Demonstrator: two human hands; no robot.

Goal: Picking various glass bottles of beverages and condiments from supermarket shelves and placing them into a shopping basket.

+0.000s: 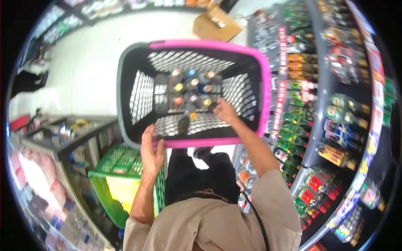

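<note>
A deep black shopping basket [261, 104] with a pink and grey rim stands in front of me, its sides of open lattice. Inside, towards the far middle, several upright bottles [193, 82] show yellow, blue, red and pale caps. One dark bottle [184, 124] leans near the basket's near wall. My left hand [153, 148] grips the near rim at its left end, thumb and fingers around the edge. Reaching over the near right side, my right hand [225, 111] is inside the basket, close to the bottles on the right. Motion blurs its fingers, and nothing can be made out in them.
Shelves of bottled drinks [295, 125] run along my right. A green crate [104, 184] with something yellow stands at my left, beside a low display stand [63, 144]. An open cardboard box [217, 24] lies on the pale floor [88, 62] beyond the basket. A person's dark-clothed leg [27, 81] shows far left.
</note>
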